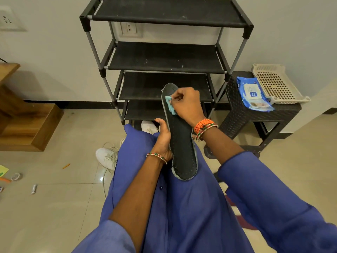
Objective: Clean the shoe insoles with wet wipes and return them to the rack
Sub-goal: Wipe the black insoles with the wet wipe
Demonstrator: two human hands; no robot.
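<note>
A long black insole (182, 147) with a grey edge stands tilted over my lap, toe end up. My left hand (163, 137) grips its left edge near the middle, thumb up along the rim. My right hand (186, 104) pinches a crumpled pale blue wet wipe (170, 105) and presses it on the upper part of the insole. The black shoe rack (164, 57) with several bare shelves stands right behind. A blue pack of wet wipes (253, 94) lies on the dark stool at the right.
The dark woven stool (242, 114) also carries a cream perforated tray (277, 83). White sneakers (107, 157) lie on the tiled floor left of my knee, another (148, 126) under the rack. Wooden furniture (23, 121) stands at left, with small scraps and a tape roll (16, 176) nearby.
</note>
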